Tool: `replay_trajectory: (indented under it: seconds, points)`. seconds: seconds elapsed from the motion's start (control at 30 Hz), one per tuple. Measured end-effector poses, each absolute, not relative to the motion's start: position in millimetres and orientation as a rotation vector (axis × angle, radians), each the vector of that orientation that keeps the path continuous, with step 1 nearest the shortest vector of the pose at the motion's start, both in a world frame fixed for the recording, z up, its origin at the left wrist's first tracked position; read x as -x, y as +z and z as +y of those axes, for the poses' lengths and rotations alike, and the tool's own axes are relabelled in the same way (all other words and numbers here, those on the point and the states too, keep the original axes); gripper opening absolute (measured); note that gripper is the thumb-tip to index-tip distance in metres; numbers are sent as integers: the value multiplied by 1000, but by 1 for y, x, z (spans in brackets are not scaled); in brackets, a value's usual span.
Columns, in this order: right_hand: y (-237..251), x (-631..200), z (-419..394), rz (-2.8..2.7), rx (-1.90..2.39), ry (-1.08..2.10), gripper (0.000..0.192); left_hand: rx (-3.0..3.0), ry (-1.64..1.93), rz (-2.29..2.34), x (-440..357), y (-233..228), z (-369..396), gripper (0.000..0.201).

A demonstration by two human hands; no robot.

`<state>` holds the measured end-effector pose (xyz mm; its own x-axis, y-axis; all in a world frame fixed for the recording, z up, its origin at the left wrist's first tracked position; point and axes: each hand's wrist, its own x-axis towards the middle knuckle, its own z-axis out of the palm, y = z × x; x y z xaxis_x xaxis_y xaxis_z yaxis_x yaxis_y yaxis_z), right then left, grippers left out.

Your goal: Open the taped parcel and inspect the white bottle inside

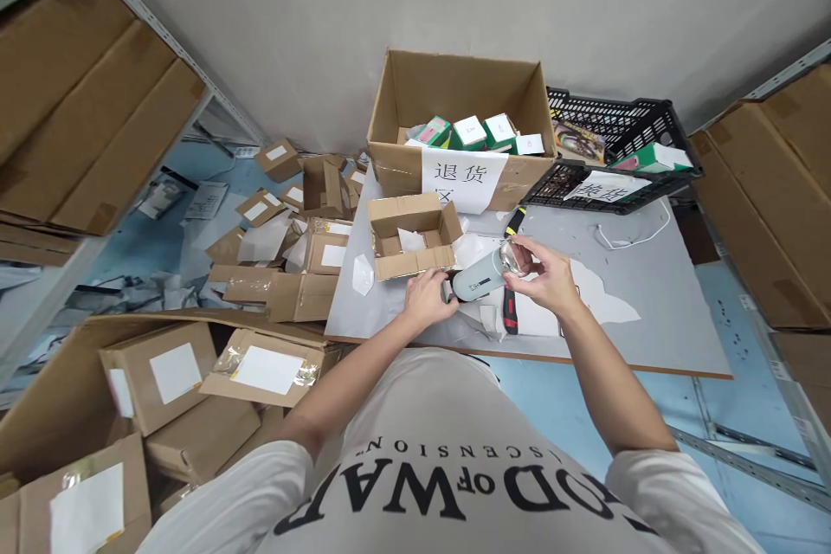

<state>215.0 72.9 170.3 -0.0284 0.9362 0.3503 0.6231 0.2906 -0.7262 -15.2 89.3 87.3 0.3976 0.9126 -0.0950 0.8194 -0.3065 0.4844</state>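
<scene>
I hold a pale grey-green bottle-shaped item (477, 280) with a clear cap over the grey table (649, 312). My left hand (427, 296) grips its lower end. My right hand (542, 270) wraps the clear-capped top end. Just beyond my left hand stands a small open cardboard box (410, 235) with white paper inside. A red-and-black utility knife (510, 312) lies on the table under the item, amid torn white wrapping paper (601, 299).
A large open carton (454, 91) with a paper label and small green-white boxes stands at the table's back. A black plastic crate (616, 151) sits to its right. Several opened cardboard boxes (286, 277) litter the floor at left. Shelving with cartons flanks both sides.
</scene>
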Motion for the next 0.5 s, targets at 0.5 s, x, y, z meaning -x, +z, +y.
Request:
replay_trajectory:
  seconds: [0.5]
  points:
    - [162,-199,80,-2134,1216,604,59,-2052,430,1291,21,80,89,63]
